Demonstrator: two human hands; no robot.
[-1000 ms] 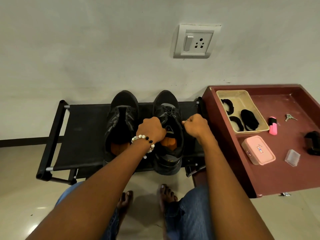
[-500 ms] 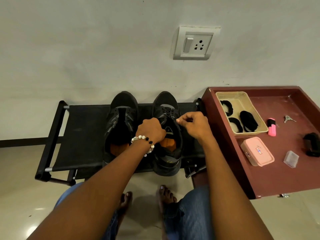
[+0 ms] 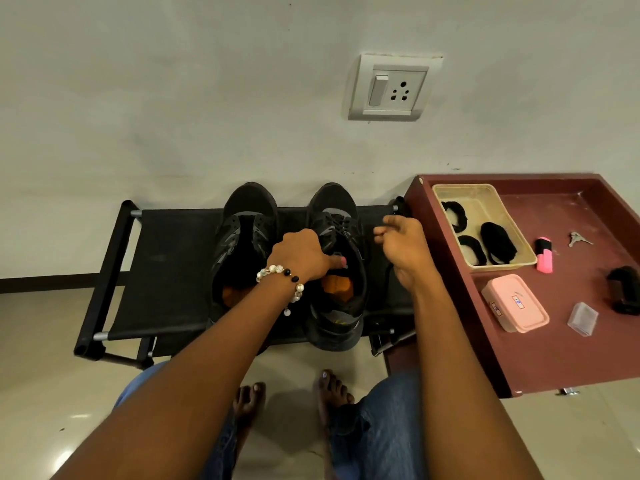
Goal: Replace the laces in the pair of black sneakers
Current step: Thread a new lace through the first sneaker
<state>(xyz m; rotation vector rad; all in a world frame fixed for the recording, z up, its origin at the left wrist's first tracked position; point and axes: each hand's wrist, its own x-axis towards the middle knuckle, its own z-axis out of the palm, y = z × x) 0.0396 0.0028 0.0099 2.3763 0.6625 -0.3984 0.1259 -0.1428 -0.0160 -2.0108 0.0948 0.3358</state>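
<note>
Two black sneakers stand side by side on a black fabric rack [image 3: 166, 258], toes to the wall. The left sneaker [image 3: 242, 237] shows an open tongue with no lace visible. The right sneaker [image 3: 337, 216] has black lace across its front eyelets. My left hand [image 3: 301, 254], with a bead bracelet at the wrist, grips the right sneaker's tongue and collar, thumb inside the opening. My right hand [image 3: 398, 244] is lifted just right of that sneaker, fingers curled, pinching a thin black lace [image 3: 388, 271] that hangs below it.
A maroon table [image 3: 554, 358] stands on the right with a beige tray [image 3: 485, 202] of black lace bundles, a pink box [image 3: 514, 303], a pink highlighter [image 3: 543, 254], keys [image 3: 578, 239], a clear case [image 3: 583, 318] and a black object [image 3: 625, 289]. My bare feet rest on the floor below.
My right hand has drawn away from the right sneaker's eyelets, moving right and up with the lace. The left hand keeps its hold on the sneaker.
</note>
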